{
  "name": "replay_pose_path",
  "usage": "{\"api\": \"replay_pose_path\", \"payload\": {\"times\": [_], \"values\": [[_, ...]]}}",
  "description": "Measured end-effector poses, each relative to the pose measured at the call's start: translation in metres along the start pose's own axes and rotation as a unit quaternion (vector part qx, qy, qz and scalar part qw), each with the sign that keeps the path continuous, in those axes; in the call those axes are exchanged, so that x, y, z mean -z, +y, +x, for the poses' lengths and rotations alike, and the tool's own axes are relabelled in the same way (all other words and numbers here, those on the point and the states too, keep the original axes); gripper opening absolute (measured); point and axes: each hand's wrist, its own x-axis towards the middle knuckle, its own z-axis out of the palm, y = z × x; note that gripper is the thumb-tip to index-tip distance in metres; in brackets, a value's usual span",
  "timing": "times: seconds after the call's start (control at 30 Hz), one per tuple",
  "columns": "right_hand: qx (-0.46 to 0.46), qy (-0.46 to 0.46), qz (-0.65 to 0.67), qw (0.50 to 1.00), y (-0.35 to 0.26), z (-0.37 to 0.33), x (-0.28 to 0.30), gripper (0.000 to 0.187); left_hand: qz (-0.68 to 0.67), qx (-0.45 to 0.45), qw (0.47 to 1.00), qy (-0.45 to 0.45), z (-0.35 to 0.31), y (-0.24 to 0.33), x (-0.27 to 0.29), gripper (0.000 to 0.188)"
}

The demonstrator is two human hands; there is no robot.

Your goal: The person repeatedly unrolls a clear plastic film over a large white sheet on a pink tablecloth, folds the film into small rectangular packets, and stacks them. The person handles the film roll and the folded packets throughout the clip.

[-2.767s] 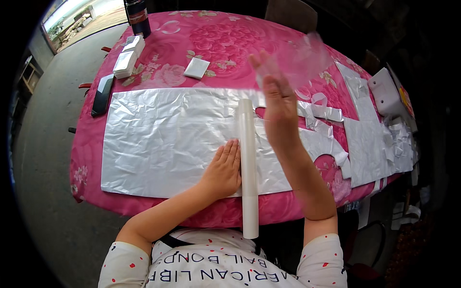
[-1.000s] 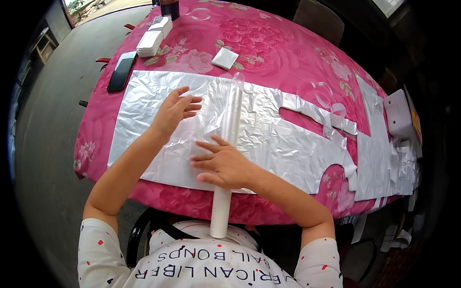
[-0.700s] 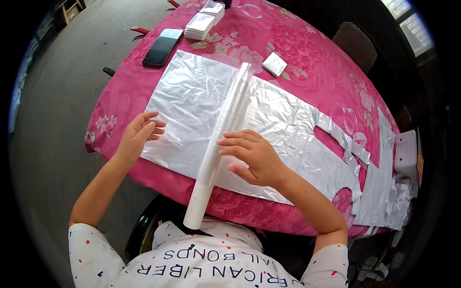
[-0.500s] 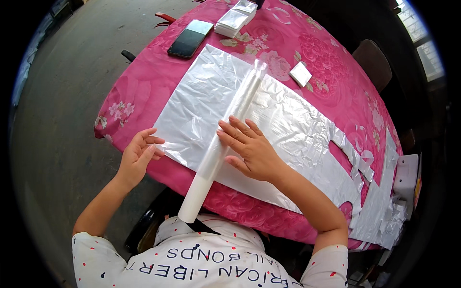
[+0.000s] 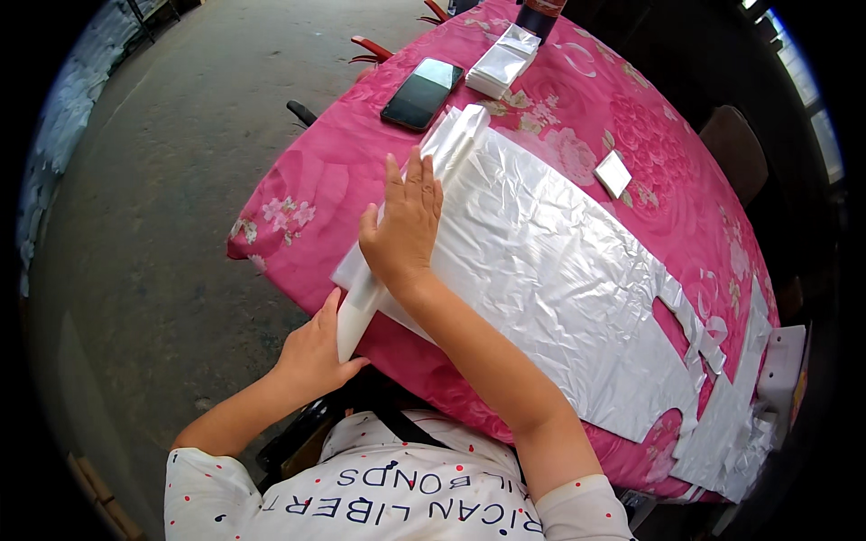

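Note:
A stack of flat, silvery-white plastic carrier bags [image 5: 541, 270] lies across the table, its cut-out handle ends toward the right. Along its left side runs a long white tube [image 5: 358, 317] with plastic film wrapped round it. My left hand [image 5: 309, 353] grips the tube's near end, thumb on one side and fingers on the other. Flat on the rolled film, farther up the tube, rests my right hand [image 5: 406, 221] with fingers stretched out. Wrinkled film bunches at the far end of the roll, beyond my right fingertips.
The round table has a pink floral cloth [image 5: 316, 185]. Toward the back are a black phone [image 5: 422, 93], a stack of small white packets [image 5: 502, 63] and a dark container [image 5: 538, 18]. One small white packet [image 5: 612, 174] lies apart. More plastic [image 5: 722, 424] hangs over the right edge beside a white box [image 5: 782, 361].
The tube has rolled left over the bag's left part, which is now largely wound up. My left hand has come down onto the near end; my right hand has slid forward and left.

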Motion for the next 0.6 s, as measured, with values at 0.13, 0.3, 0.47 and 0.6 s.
{"api": "replay_pose_path", "payload": {"times": [0.13, 0.3, 0.47, 0.6], "values": [[-0.211, 0.04, 0.286, 0.934, -0.003, -0.026, 0.008, 0.083, -0.222, -0.033, 0.968, -0.108, -0.001, -0.014, -0.002, 0.085], [-0.355, -0.098, 0.739, 0.564, -0.008, -0.021, 0.081, 0.071, -0.621, -0.065, 0.702, -0.343, -0.009, 0.006, 0.002, 0.075], [-0.288, -0.054, 0.659, 0.693, 0.005, -0.02, 0.134, 0.066, -0.529, 0.013, 0.806, -0.266, 0.001, 0.06, -0.002, 0.069], [-0.236, -0.029, 0.67, 0.703, 0.007, -0.03, 0.163, 0.064, -0.454, -0.056, 0.848, -0.266, 0.003, 0.074, -0.017, 0.049]]}}
